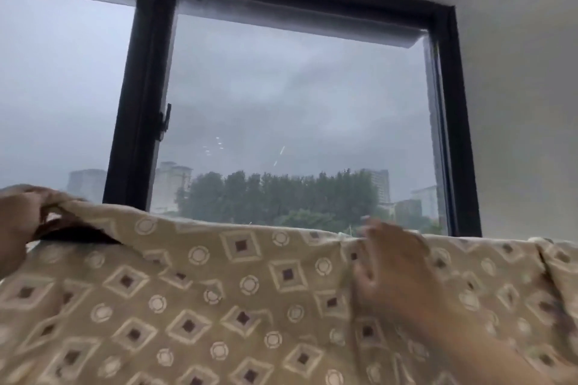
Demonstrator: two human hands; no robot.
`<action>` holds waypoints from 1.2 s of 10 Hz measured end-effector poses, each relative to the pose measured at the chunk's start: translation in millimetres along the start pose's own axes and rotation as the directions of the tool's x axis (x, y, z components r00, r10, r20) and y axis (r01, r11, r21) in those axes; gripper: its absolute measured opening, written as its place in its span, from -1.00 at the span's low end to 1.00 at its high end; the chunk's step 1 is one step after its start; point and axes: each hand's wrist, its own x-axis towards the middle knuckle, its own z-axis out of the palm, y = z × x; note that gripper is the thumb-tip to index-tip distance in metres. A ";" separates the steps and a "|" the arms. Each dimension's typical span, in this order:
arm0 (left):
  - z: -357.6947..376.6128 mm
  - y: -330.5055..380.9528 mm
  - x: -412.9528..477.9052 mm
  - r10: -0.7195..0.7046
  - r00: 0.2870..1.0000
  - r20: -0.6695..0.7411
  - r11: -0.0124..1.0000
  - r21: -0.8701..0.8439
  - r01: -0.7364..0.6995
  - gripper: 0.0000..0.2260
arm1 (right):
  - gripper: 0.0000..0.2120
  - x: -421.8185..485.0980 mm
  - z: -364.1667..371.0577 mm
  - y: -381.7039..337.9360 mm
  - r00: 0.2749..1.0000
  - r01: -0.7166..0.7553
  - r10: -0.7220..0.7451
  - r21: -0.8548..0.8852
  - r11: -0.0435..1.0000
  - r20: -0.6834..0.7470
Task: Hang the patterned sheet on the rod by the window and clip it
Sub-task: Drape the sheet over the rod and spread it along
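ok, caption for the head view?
Both hands, left and right, spreading the sheet below the window.

The patterned sheet [219, 291] is draping over its support below the window; the rod itself is lying hidden beneath the fabric's top fold.

The patterned sheet [219, 291] — tan, printed with diamonds and circles — spans the lower frame below the window [294, 122], its top edge running roughly level across the width. At the sheet's upper left corner, the left hand [20, 216] pinches a raised fold of the fabric; a dark gap shows just beneath that fold. Toward the sheet's upper right, the right hand [394, 272] lies against the fabric with fingers [375, 230] spread, reaching its top edge. The hand is motion-blurred. The window has a black frame [140, 97].
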 end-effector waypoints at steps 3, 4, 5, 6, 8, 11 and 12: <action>72.9 45.4 -152.4 -0.208 0.978 0.032 0.967 -0.145 0.210 -0.75 | -0.70 15.8 70.2 -100.1 0.987 0.108 -0.133 0.238 0.965 0.091; 67.1 37.5 -151.7 -0.195 0.980 0.035 0.967 -0.161 0.198 -0.77 | -0.77 17.5 64.9 -100.6 0.972 -0.058 -0.062 0.481 0.875 0.229; 56.8 27.3 -153.8 -0.189 0.978 0.092 0.958 -0.199 0.204 -0.82 | -0.64 18.4 53.0 -113.9 0.894 -0.437 0.131 0.775 0.455 0.428; 42.4 12.5 -141.7 -0.180 0.969 0.169 0.933 -0.282 0.223 -0.75 | -0.67 27.7 46.7 -131.5 0.776 -0.616 0.178 0.788 0.003 0.606; 12.2 26.8 -91.7 -0.120 0.965 0.231 0.927 -0.322 0.192 -0.65 | -0.55 15.2 48.8 -207.5 0.768 -0.525 0.077 0.555 0.645 0.636; -22.1 23.3 -36.5 -0.176 0.866 0.469 0.969 -0.072 0.236 -0.75 | -0.66 38.6 74.8 -374.5 0.857 -0.500 0.023 0.820 0.277 0.515; -26.2 20.0 -46.4 -0.072 0.856 0.512 0.994 -0.033 0.103 -0.72 | -0.63 46.6 70.2 -402.5 0.820 -0.544 -0.044 0.800 0.254 0.571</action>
